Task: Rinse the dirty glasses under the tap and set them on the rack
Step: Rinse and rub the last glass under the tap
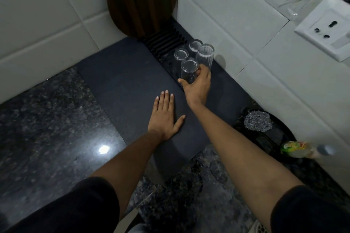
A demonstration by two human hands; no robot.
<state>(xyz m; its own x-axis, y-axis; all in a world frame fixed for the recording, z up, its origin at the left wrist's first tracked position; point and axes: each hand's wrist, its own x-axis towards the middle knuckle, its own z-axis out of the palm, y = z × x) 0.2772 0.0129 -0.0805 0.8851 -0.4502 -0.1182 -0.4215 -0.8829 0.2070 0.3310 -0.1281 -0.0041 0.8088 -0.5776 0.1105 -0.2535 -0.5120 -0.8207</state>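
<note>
- The scene is dimly lit, and the dark mat (121, 81) is rendered almost without detail.
- A small bright glare spot is reflected on the polished granite counter (47, 128).
- The wall tiles (246, 24) are bowed by wide-angle distortion.
- The bottle (303, 149) at the right edge is blurred.

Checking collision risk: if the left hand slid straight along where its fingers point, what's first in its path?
Left hand lies flat on the dark mat; its fingers point toward the rack. Bare mat till there, though depth is uncertain.
</note>
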